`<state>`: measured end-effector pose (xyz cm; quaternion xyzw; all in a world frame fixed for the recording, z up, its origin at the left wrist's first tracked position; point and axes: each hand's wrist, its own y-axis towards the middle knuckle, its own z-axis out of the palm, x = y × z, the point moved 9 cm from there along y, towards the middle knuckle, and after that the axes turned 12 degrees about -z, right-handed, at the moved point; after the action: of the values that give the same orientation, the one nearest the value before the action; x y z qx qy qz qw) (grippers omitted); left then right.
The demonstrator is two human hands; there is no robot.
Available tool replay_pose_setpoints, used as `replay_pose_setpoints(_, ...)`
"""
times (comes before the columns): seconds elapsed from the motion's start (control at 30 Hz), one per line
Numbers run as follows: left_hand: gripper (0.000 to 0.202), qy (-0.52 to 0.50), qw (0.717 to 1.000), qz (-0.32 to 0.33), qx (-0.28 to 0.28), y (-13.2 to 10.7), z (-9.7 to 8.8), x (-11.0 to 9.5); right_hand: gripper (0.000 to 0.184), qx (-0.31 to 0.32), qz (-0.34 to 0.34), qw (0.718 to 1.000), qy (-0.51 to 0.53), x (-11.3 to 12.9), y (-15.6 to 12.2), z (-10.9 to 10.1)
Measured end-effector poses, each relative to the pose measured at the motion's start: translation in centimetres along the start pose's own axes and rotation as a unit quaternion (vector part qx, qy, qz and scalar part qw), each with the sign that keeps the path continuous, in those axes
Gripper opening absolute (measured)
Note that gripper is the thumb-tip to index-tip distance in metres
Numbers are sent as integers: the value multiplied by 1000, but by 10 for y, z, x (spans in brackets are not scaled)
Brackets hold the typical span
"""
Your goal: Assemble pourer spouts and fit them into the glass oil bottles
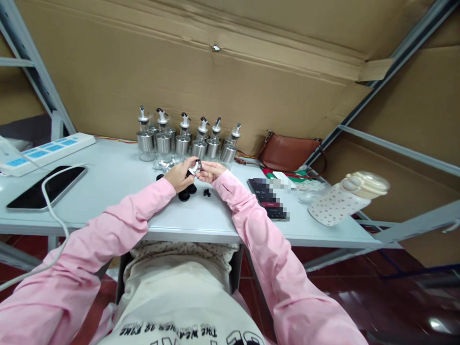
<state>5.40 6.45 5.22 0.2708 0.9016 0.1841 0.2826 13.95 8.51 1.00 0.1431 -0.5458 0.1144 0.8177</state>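
Observation:
Over the middle of the table, my left hand (179, 175) is closed around a white and black pour spout (194, 168) like those on the bottles. My right hand (212, 171) pinches at the spout's right side, its fingertips pressed together close to the black tip. Whether a small part sits between those fingertips is hidden. Under my hands lie several round black caps (184, 195) and a little cluster of small black pieces (207, 192). Just behind my left hand are loose spouts (165, 164). Glass oil bottles (182, 144) with steel bands and spouts stand upright in rows farther back.
On the left lie a power strip (44, 153) and a dark phone (48, 187) with a white cable (48, 197) across it. To the right are another phone (265, 197), a brown bag (288, 152) and a spotted tumbler (339, 200). Cardboard (203, 80) walls the back.

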Motion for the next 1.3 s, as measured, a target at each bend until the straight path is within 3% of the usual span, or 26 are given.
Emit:
replay_pose_setpoints(0.27,54,5,1000,3,0,-2,-3,-5,14,67,7,997,46,0,-5,13)
replay_pose_setpoints(0.93,55,38,999,1,33,-2,3,-5,20,75,4,997,23,-2,-1,15)
replay_pose_setpoints(1.3,54,116,993,-3,12,-1,2,-3,23,111,-36,993,24,2,-2,22)
